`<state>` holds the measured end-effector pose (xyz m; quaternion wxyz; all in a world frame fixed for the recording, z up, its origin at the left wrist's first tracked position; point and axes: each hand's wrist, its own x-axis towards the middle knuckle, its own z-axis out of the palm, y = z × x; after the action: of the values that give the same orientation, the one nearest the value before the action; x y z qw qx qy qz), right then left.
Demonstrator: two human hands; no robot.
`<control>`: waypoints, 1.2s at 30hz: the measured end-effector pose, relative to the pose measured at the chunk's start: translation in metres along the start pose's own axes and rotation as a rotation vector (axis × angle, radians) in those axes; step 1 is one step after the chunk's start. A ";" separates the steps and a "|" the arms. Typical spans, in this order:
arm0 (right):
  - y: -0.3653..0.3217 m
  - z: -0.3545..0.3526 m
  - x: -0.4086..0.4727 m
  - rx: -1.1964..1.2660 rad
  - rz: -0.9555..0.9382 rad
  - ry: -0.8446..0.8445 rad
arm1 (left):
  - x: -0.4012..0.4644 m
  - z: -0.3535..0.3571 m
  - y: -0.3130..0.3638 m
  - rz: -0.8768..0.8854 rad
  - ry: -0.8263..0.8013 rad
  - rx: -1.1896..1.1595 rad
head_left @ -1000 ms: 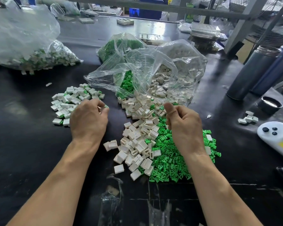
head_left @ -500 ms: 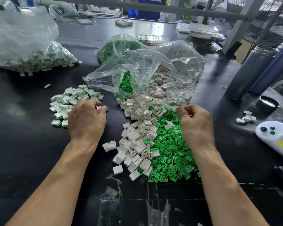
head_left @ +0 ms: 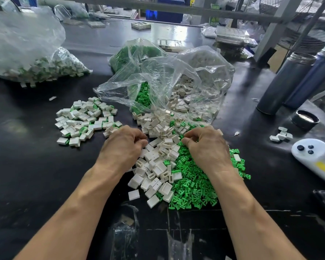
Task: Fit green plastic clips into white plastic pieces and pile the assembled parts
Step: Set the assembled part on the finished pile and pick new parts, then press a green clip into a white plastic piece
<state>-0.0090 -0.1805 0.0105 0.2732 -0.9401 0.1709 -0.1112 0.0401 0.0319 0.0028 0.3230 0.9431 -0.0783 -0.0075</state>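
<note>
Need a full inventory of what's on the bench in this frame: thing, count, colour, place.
white plastic pieces: loose heap, white, centre of bench
green clips: loose heap, green, right of the white heap
assembled parts: pile, white with green, left of centre
open bag: one, clear, behind the heaps, spilling white and green parts
green-filled bag: one, clear, behind the open bag
far-left bag: one, clear, white and green parts inside
flasks: two, dark, right side
cap: one, black, beside the flasks
small white cluster: few pieces, right
controller: one, white, right edge
left hand: fingers curled at the white heap
right hand: fingers curled over the green clips
</note>
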 end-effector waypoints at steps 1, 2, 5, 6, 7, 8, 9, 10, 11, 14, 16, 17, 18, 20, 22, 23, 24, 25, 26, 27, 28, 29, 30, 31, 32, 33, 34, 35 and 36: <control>-0.002 0.001 0.001 -0.013 0.001 -0.002 | 0.000 0.001 0.000 -0.004 0.002 0.008; -0.002 0.002 0.001 -0.020 -0.003 0.008 | 0.001 0.001 0.001 -0.004 0.006 0.014; -0.002 0.004 0.001 -0.020 -0.018 0.061 | 0.001 0.001 0.001 0.000 0.027 0.008; -0.003 0.004 0.000 -0.013 -0.023 0.077 | 0.001 0.001 0.000 -0.001 0.037 -0.005; -0.003 0.004 0.000 0.003 -0.029 0.093 | 0.001 0.001 0.000 -0.003 0.048 -0.017; -0.003 0.004 0.000 0.029 -0.035 0.113 | 0.001 0.001 0.000 -0.002 0.059 -0.024; -0.004 0.003 0.000 0.063 -0.039 0.136 | 0.001 0.001 0.000 0.001 0.065 -0.027; -0.005 0.002 0.000 0.107 -0.044 0.161 | 0.000 0.002 0.001 0.007 0.069 -0.035; -0.006 0.001 -0.001 0.166 -0.049 0.181 | -0.001 0.002 0.001 0.016 0.076 -0.053; -0.007 -0.001 -0.004 0.391 -0.048 0.185 | -0.003 0.001 0.002 0.077 0.114 -0.148; -0.007 -0.001 -0.007 0.520 -0.035 0.148 | -0.005 0.001 0.005 0.120 0.094 -0.357; -0.006 -0.002 -0.008 0.592 -0.039 0.120 | -0.005 0.000 0.008 0.121 0.058 -0.537; -0.007 -0.003 -0.010 0.658 -0.054 0.090 | -0.006 -0.001 0.010 0.115 0.018 -0.703; -0.009 -0.004 -0.014 0.754 -0.097 0.033 | -0.008 -0.002 0.016 0.123 -0.021 -0.882; -0.012 -0.005 -0.017 0.804 -0.129 -0.011 | -0.009 -0.002 0.020 0.146 -0.049 -0.946; -0.014 -0.004 -0.018 0.820 -0.140 -0.027 | -0.009 -0.001 0.022 0.154 -0.062 -0.969; -0.016 -0.003 -0.019 0.837 -0.145 -0.041 | -0.010 -0.001 0.023 0.160 -0.072 -0.988; -0.017 -0.002 -0.020 0.854 -0.145 -0.051 | -0.011 0.000 0.024 0.163 -0.082 -1.003; -0.019 -0.001 -0.020 0.872 -0.142 -0.057 | -0.011 0.000 0.025 0.168 -0.087 -1.009; -0.020 0.000 -0.021 0.891 -0.142 -0.059 | -0.011 0.001 0.025 0.175 -0.088 -1.010; -0.021 0.001 -0.021 0.908 -0.148 -0.059 | -0.011 0.002 0.026 0.182 -0.084 -1.008; -0.022 0.001 -0.022 0.923 -0.159 -0.060 | -0.011 0.002 0.027 0.187 -0.078 -1.004; -0.023 0.002 -0.023 0.934 -0.171 -0.060 | -0.012 0.002 0.027 0.191 -0.073 -1.001; -0.023 0.002 -0.024 0.938 -0.181 -0.060 | -0.013 0.003 0.028 0.194 -0.070 -0.995; -0.023 0.003 -0.024 0.936 -0.189 -0.057 | -0.013 0.003 0.028 0.198 -0.070 -0.985; -0.023 0.003 -0.025 0.932 -0.192 -0.054 | -0.014 0.003 0.028 0.202 -0.070 -0.972; -0.023 0.003 -0.025 0.930 -0.189 -0.052 | -0.014 0.003 0.028 0.204 -0.070 -0.960; -0.023 0.004 -0.025 0.931 -0.181 -0.049 | -0.015 0.003 0.028 0.204 -0.067 -0.952; -0.023 0.004 -0.025 0.931 -0.172 -0.045 | -0.015 0.003 0.028 0.204 -0.063 -0.950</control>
<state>-0.0249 -0.1507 0.0173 0.6589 -0.7307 0.0184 -0.1777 0.0215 0.0104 0.0168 0.7143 0.6782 -0.1682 -0.0394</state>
